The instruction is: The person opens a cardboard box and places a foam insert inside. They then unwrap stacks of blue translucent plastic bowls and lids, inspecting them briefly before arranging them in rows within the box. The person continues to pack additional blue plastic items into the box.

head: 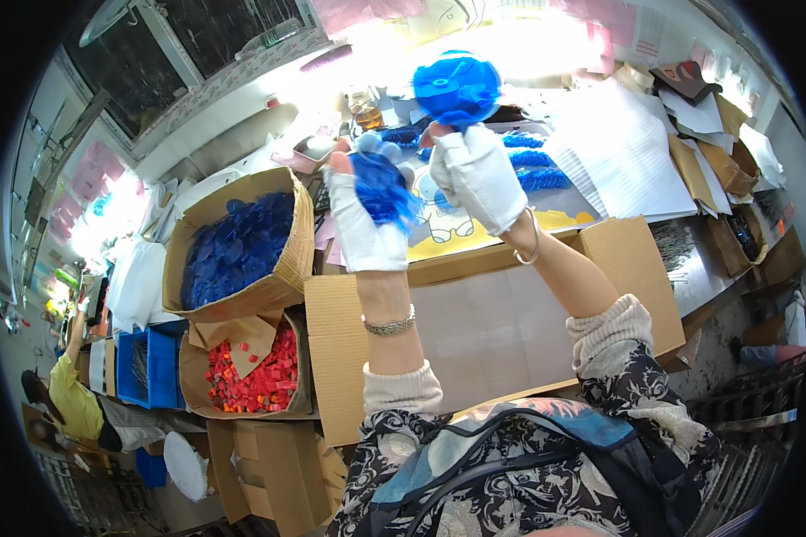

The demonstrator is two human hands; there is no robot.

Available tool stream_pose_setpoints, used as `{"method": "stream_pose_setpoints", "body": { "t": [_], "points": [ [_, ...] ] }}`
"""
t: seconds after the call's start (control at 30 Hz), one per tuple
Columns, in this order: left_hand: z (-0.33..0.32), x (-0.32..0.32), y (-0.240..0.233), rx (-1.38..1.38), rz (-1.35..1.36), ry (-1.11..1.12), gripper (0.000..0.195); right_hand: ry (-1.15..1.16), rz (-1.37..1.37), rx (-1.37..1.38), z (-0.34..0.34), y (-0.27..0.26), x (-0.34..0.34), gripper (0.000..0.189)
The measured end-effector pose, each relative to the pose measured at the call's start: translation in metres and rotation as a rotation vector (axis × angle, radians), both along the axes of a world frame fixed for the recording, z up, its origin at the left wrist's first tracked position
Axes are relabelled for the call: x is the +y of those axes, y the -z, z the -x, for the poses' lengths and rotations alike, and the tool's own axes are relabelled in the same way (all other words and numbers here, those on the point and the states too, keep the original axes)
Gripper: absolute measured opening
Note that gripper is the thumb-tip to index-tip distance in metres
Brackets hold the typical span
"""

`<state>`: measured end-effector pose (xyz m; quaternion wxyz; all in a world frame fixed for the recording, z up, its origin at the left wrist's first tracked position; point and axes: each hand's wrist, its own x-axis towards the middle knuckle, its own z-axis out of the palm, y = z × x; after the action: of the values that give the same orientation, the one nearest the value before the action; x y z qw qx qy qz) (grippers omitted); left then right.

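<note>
My left hand (369,215), in a white glove with bare fingertips, holds a bunch of blue translucent plastic discs (379,184), blurred at its lower edge. To its right and a little higher, my right hand (473,168), gloved the same way, pinches the lower rim of a round blue translucent plastic disc (455,87) raised against the bright light. Rows of blue plastic pieces (541,168) lie behind my right hand on a yellow and grey printed sheet (557,218). Below both hands stands an open cardboard box (504,329) with a pale sheet inside.
At left, a carton (302,248) holds many dark blue discs; another carton (191,376) below holds small red pieces. A blue plastic bin (146,366) stands beside it. White paper sheets (618,148) lie at right. A person in a yellow top (74,403) is at far left.
</note>
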<state>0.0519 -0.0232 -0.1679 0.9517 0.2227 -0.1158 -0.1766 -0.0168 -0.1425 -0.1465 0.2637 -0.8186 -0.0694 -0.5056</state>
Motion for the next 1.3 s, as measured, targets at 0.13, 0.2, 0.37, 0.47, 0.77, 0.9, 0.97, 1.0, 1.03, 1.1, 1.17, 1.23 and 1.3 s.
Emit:
{"method": "stream_pose_setpoints", "body": {
  "t": [0.13, 0.2, 0.37, 0.47, 0.77, 0.9, 0.97, 1.0, 1.03, 1.1, 1.17, 1.23, 1.3],
  "points": [
    [-0.019, 0.008, 0.023, -0.122, -0.173, -0.065, 0.018, -0.178, -0.05, 0.148, -0.011, 0.01, -0.007, 0.03],
    [-0.04, 0.02, 0.022, -0.027, -0.069, -0.063, 0.019, -0.25, -0.127, 0.263, -0.009, 0.011, -0.009, 0.031],
    [-0.077, 0.043, 0.0, 0.085, 0.211, -0.071, 0.034, -0.348, -0.316, 0.481, 0.002, -0.003, -0.006, 0.035],
    [-0.054, 0.035, -0.006, -0.239, -0.062, 0.004, 0.035, -0.388, -0.31, 0.504, 0.005, -0.015, 0.003, 0.036],
    [0.023, 0.014, -0.029, -0.395, -0.291, -0.25, 0.03, -0.121, -0.17, 0.211, 0.024, -0.015, 0.015, 0.023],
    [0.029, 0.006, -0.026, -0.333, -0.168, -0.204, 0.034, 0.182, 0.265, -0.112, 0.028, -0.01, 0.009, 0.032],
    [0.029, 0.005, -0.025, -0.37, -0.124, -0.258, 0.033, 0.195, 0.23, -0.134, 0.029, -0.01, 0.007, 0.032],
    [0.028, 0.006, -0.025, -0.318, -0.222, -0.317, 0.03, 0.192, 0.218, -0.151, 0.029, -0.01, 0.006, 0.03],
    [0.028, 0.007, -0.025, -0.371, -0.213, -0.319, 0.029, 0.188, 0.207, -0.166, 0.03, -0.011, 0.006, 0.028],
    [0.029, 0.01, -0.026, -0.357, -0.264, -0.335, 0.028, 0.185, 0.181, -0.162, 0.031, -0.011, 0.006, 0.024],
    [0.032, 0.012, -0.027, -0.389, -0.233, -0.292, 0.028, 0.172, 0.147, -0.16, 0.032, -0.011, 0.006, 0.021],
    [0.036, 0.014, -0.028, -0.393, -0.248, -0.284, 0.026, 0.147, 0.102, -0.126, 0.032, -0.011, 0.007, 0.018],
    [0.038, 0.015, -0.029, -0.395, -0.302, -0.312, 0.023, 0.138, 0.108, -0.108, 0.032, -0.011, 0.007, 0.011]
  ]
}}
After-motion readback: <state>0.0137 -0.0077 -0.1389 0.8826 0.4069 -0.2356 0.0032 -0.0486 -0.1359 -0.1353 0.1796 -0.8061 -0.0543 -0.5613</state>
